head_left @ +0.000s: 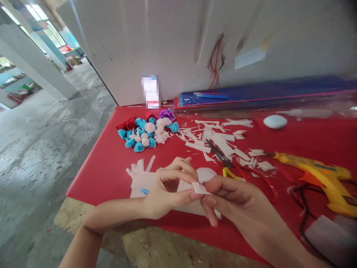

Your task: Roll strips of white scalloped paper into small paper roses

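Observation:
Between my hands is a small white paper flower (199,188), partly covered by fingertips. My left hand (170,186) pinches it between thumb and finger from the left. From the right, my right hand (234,199) grips its pointed edge with thumb and fingers. Below them lie white paper sheets (184,201) on the red tabletop (97,163), with a small blue piece (144,191) on top. Just beyond my right hand are scissors (223,158) with red and yellow handles. Finished paper roses (145,130) in blue, white, red and purple sit in a pile at the back left.
White paper scraps (220,139) litter the table's middle. A yellow glue gun (315,167) with a dark cord lies at the right. Behind are a white egg-shaped object (275,121), blue wrapped sheets (251,93) and a propped phone with a blurred screen (150,91).

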Motion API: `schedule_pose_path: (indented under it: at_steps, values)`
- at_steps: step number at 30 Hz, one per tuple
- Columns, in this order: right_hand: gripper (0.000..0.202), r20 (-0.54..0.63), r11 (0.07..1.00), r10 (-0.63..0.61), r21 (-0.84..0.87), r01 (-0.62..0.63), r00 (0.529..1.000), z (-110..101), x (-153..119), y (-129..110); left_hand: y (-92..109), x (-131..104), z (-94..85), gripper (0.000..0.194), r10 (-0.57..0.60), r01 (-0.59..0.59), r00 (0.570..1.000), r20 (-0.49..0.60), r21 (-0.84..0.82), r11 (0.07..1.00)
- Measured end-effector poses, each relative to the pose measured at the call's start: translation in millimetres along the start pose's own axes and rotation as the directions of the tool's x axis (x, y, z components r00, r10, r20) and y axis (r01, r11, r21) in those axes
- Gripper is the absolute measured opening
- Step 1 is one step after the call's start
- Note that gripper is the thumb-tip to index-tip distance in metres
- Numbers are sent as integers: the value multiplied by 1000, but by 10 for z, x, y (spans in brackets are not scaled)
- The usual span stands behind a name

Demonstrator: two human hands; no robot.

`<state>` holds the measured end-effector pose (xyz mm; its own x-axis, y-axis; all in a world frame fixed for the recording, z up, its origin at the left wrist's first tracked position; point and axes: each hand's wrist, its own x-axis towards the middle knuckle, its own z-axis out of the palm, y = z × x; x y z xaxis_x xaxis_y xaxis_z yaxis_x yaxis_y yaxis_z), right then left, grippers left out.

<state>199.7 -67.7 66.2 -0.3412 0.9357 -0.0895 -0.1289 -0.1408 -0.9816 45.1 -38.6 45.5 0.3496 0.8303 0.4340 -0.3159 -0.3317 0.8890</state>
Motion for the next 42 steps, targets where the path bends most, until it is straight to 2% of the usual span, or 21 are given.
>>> schedule_pose_path:
  at_steps: [3,9,14,20,24,27,31,33,36,42]
  values:
    - [20,-24,997,-55,-47,54,998,16,1,-1,2,11,3,14,25,-25,1000,-4,31,999]
    - [5,-89,939,-289,-221,264,953,53,-39,29,-20,21,4,21,92,-90,996,-11,106,990]
    - [8,-92,901,-347,-309,304,934,71,-39,-3,-22,19,0,23,107,-105,994,-4,139,985]
    - [11,-139,817,-463,-449,361,875,108,-31,-59,-30,18,-2,22,158,-156,987,4,182,971]
    - [13,-114,791,-492,-474,388,863,112,-29,-53,-25,25,-5,24,160,-159,987,10,211,965]
    - [14,-74,811,-471,-429,399,879,100,-30,-39,-9,30,-6,27,133,-137,991,29,213,967]
    - [14,-36,873,-365,-359,329,930,72,-33,-26,11,30,-7,26,101,-107,994,38,191,976]
    - [14,-43,892,-341,-330,309,939,63,-26,-24,16,30,-11,24,97,-104,994,47,183,978]
    - [11,-68,920,-302,-284,271,951,59,-12,-25,20,37,-25,21,109,-120,991,77,168,978]
    - [10,-36,986,-133,-102,129,990,29,-56,8,45,112,-96,17,165,-203,967,193,197,959]
